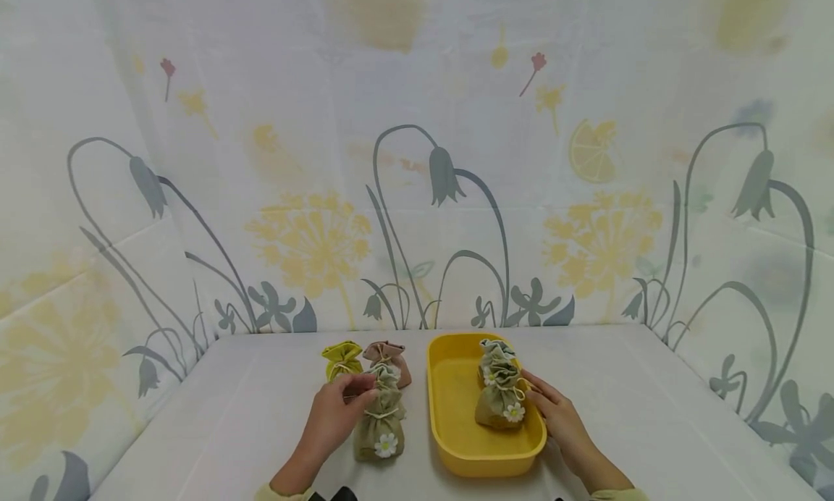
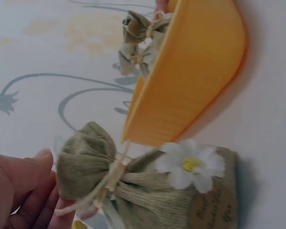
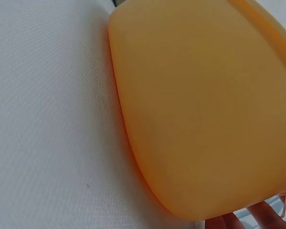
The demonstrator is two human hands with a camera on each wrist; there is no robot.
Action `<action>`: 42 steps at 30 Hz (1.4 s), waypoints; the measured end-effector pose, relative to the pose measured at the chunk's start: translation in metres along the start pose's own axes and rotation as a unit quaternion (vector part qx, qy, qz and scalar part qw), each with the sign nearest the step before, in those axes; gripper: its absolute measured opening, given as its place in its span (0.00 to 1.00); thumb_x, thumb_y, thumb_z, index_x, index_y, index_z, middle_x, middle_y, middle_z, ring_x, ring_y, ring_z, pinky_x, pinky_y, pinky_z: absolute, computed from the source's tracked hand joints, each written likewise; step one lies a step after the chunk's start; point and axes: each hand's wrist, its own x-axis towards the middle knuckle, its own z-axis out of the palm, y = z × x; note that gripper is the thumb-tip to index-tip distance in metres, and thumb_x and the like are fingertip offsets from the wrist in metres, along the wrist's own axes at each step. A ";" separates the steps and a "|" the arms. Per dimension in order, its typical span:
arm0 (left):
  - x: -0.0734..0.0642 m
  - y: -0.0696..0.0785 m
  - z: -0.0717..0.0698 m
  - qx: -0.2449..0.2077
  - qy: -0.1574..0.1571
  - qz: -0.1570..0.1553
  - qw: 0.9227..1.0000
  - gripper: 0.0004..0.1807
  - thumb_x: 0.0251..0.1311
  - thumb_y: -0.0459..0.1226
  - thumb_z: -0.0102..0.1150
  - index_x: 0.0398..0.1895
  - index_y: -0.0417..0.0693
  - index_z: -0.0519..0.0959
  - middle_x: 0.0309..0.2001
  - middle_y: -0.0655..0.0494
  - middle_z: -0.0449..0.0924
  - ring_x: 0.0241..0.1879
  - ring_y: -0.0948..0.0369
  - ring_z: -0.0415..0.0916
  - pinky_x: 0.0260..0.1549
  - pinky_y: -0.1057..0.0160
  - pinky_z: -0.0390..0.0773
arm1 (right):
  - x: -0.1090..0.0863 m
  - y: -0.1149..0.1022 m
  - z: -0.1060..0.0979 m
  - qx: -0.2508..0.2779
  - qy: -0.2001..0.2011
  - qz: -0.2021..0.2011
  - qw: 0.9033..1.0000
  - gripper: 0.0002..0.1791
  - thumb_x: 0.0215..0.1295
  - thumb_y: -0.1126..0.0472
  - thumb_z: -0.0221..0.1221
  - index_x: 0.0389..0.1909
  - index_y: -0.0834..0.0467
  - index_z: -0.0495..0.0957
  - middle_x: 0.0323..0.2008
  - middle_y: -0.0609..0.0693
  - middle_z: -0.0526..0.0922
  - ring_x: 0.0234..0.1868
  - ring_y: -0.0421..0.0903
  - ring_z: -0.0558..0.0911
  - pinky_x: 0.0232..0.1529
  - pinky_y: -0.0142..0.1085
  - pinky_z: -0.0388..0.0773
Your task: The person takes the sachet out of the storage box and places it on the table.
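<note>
My left hand (image 1: 337,412) reaches to the tops of the cloth drawstring sachets left of the tub, thumb and fingers apart. Nearest the camera stands an olive-green sachet (image 2: 148,186) with a white flower and a round tag; my thumb is beside its gathered top. Just behind it shows a pale blue-grey sachet top (image 1: 384,373), partly hidden. My right hand (image 1: 560,418) rests against the right rim of the yellow tub (image 1: 449,407), fingers extended along its side. Inside the tub, a green flowered sachet (image 1: 498,407) stands before a pale blue one (image 1: 496,347).
Behind my left hand stand a yellow-green sachet (image 1: 342,356) and a dusty-pink sachet (image 1: 389,352). Everything stands on a white-covered table (image 1: 234,400). A flower-printed curtain (image 1: 417,233) hangs at the back and sides.
</note>
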 end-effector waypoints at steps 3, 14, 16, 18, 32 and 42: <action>0.003 0.005 -0.001 -0.017 0.010 0.007 1.000 0.12 0.58 0.33 0.61 0.43 0.36 0.79 0.39 0.51 0.80 0.41 0.56 0.77 0.39 0.62 0.78 | 0.000 0.000 0.000 -0.003 0.000 0.000 1.000 0.29 0.71 0.51 0.47 0.69 0.58 0.58 0.68 0.65 0.55 0.63 0.62 0.63 0.51 0.46 0.73; 0.008 0.019 0.010 -0.080 -0.016 0.024 0.996 0.13 0.58 0.32 0.61 0.46 0.34 0.78 0.42 0.46 0.79 0.42 0.55 0.77 0.39 0.65 0.78 | 0.000 0.000 0.000 -0.001 0.000 0.000 1.000 0.30 0.71 0.51 0.47 0.69 0.58 0.58 0.67 0.65 0.55 0.63 0.62 0.63 0.51 0.46 0.73; 0.009 0.022 0.012 -0.086 -0.017 0.026 0.996 0.14 0.58 0.33 0.61 0.46 0.35 0.79 0.42 0.46 0.79 0.42 0.55 0.77 0.39 0.65 0.78 | 0.000 0.000 0.000 -0.002 -0.001 -0.001 1.000 0.30 0.70 0.51 0.47 0.69 0.58 0.58 0.67 0.65 0.55 0.63 0.63 0.63 0.51 0.47 0.73; 0.010 0.023 0.015 -0.092 -0.022 0.029 0.995 0.14 0.57 0.33 0.62 0.46 0.35 0.79 0.41 0.46 0.79 0.42 0.55 0.76 0.39 0.65 0.78 | -0.001 0.000 0.000 -0.002 -0.001 -0.003 1.000 0.30 0.70 0.51 0.47 0.69 0.58 0.58 0.67 0.65 0.55 0.63 0.63 0.62 0.51 0.47 0.73; 0.018 0.035 0.040 -0.102 -0.067 0.044 0.992 0.16 0.58 0.37 0.62 0.47 0.38 0.78 0.42 0.48 0.79 0.43 0.56 0.76 0.40 0.65 0.78 | -0.001 0.000 0.000 0.004 0.001 -0.006 1.000 0.29 0.71 0.52 0.47 0.69 0.58 0.58 0.67 0.65 0.56 0.63 0.62 0.63 0.50 0.45 0.74; 0.024 0.044 0.061 -0.108 -0.078 0.043 0.990 0.16 0.58 0.38 0.63 0.47 0.39 0.79 0.41 0.49 0.79 0.42 0.56 0.76 0.41 0.63 0.77 | -0.001 0.000 0.000 0.008 -0.006 -0.005 1.000 0.31 0.70 0.50 0.48 0.69 0.58 0.57 0.68 0.65 0.54 0.64 0.63 0.62 0.51 0.46 0.74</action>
